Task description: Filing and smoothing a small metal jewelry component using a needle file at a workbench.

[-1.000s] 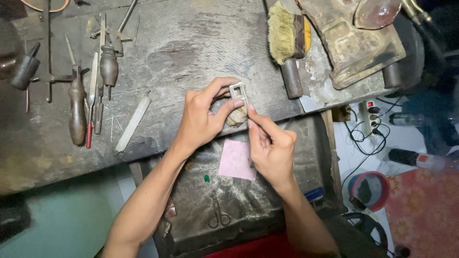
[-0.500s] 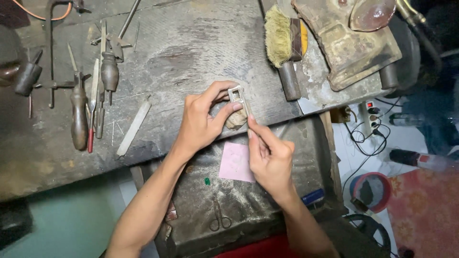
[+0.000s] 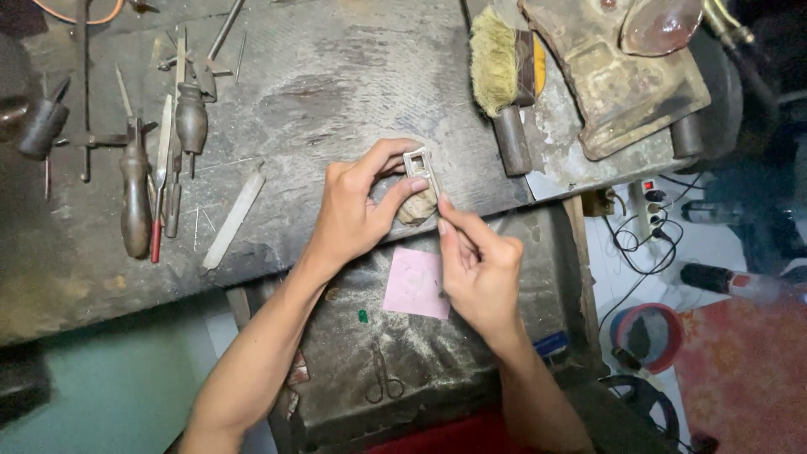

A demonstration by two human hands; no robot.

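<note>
We see the left hand (image 3: 357, 210) curled around a small rectangular metal frame (image 3: 419, 166), its fingers arched over the top and its thumb pressing from below, so the frame stands pinned at the front edge of the worn workbench (image 3: 336, 92). Just beneath the frame, against the thumb, sits a pale, lumpy wooden peg (image 3: 416, 208) that the piece rests on. The right hand (image 3: 481, 269) comes up from below with its fingers pinched tightly together, their tips touching the frame's lower right corner; we cannot make out the thin tool they seem to grip. The frame thus lies between the two hands, above the right one and inside the left one's grasp. Under the hands, a pink square of paper (image 3: 415, 283) lies on a dark lower shelf (image 3: 504, 370), near a small pair of scissors (image 3: 382, 378). Files and gravers (image 3: 155, 181) lie well apart to the left, and a brush (image 3: 496, 71) stands to the upper right.
</note>
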